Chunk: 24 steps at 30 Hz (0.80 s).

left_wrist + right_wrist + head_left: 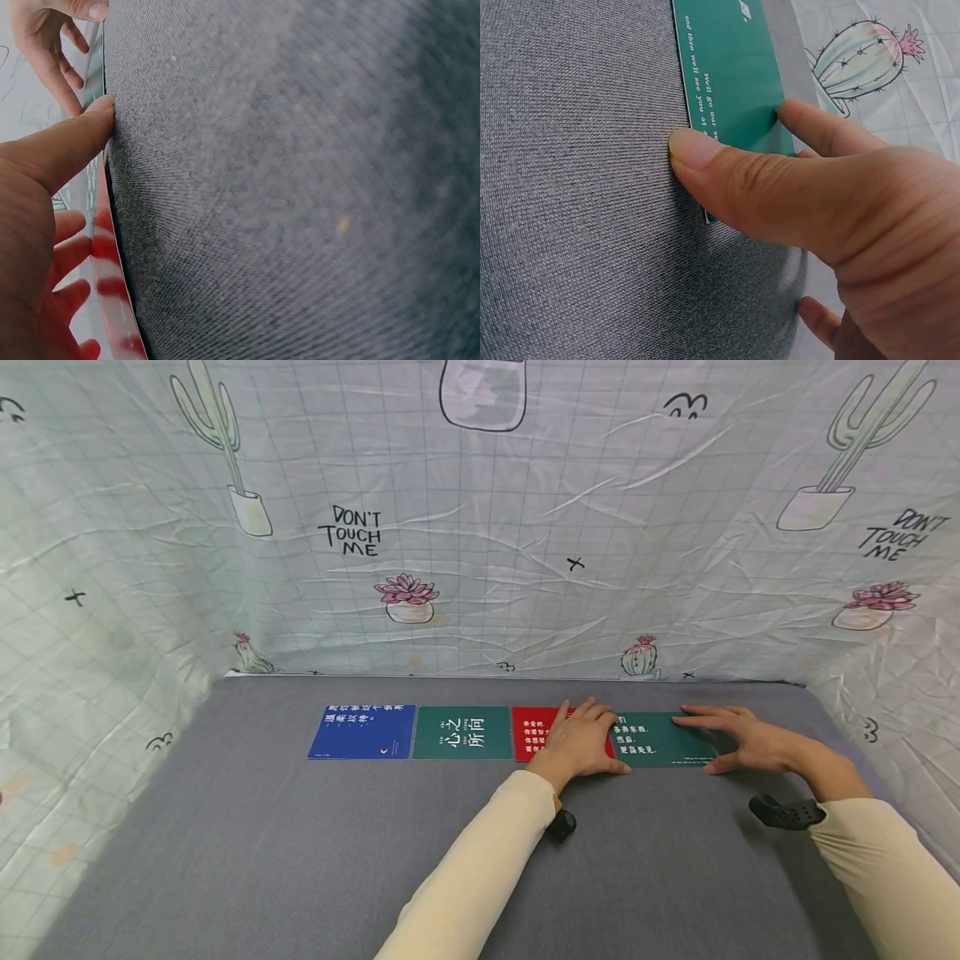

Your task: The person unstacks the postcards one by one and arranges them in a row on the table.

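Note:
Four printed cards lie in a row: a blue card (362, 732), a green card (462, 733) with large white characters, a red card (527, 737) and a second green card (663, 742) at the right end. My left hand (577, 739) lies over the red card with spread fingers, covering much of it. Its thumb reaches the near edge where the red card meets the right-hand green one. My right hand (757, 747) holds that green card (735, 82) by its right part, thumb at the near edge and index fingertip at the far edge.
The cards lie on a grey cloth-covered table (300, 852), close to its back edge. Behind and at both sides hangs a pale sheet (487, 510) printed with cacti and lettering. Dark bands sit on both wrists, below cream sleeves (480, 860).

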Available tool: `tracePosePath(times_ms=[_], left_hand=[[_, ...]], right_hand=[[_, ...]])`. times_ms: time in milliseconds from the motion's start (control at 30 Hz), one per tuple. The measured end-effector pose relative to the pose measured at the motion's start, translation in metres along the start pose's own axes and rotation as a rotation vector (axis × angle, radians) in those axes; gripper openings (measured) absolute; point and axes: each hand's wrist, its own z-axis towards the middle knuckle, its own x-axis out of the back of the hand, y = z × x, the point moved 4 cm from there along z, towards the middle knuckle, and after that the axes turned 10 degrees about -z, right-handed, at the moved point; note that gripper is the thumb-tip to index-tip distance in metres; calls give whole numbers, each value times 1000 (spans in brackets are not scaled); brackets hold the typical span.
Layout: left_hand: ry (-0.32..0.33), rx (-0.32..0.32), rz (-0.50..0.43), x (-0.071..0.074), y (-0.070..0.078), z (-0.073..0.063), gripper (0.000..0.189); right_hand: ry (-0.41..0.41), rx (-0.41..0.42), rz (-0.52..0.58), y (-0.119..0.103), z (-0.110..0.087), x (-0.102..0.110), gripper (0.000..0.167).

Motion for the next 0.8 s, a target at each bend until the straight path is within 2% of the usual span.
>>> tracePosePath(times_ms=[300, 400, 500, 667, 800], left_hand=[[1, -17, -16, -4, 3, -2, 81], [26, -54, -53, -2, 4, -7, 80], [70, -99, -88, 5, 1, -15, 79], [129, -128, -141, 20, -10, -40, 78], [151, -143, -164, 27, -22, -70, 78]], right_hand=[[33, 21, -29, -2, -3, 0, 75], [91, 45, -49, -6, -6, 3, 73], [166, 66, -81, -14, -9, 9, 70], [292, 91, -136, -33, -18, 8, 65], [375, 130, -168, -52, -29, -1, 67]])
